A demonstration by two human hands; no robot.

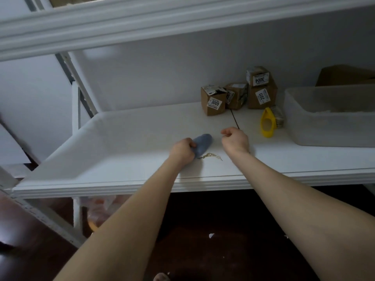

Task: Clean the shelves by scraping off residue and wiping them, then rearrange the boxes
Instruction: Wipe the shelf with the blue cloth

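1. While the left hand [181, 150] grips a bunched blue-grey cloth [203, 143] against the white shelf [121, 138], a yellowish-brown residue smear [213, 156] lies just beside the cloth, near the front edge, so wiping looks underway but not finished.
2. The right hand [236, 139] rests on the shelf with its fingers curled into a fist; no tool shows in it.
3. A yellow-handled tool [267, 123] lies untouched to the right, beside a translucent plastic bin [324, 122].
4. Four small labelled cardboard boxes [236, 96] cluster at the back, one stacked on another; rearranging seems not yet begun.
5. Judging from this head view, the shelf's left part looks clean, while the smear and the boxes remain.
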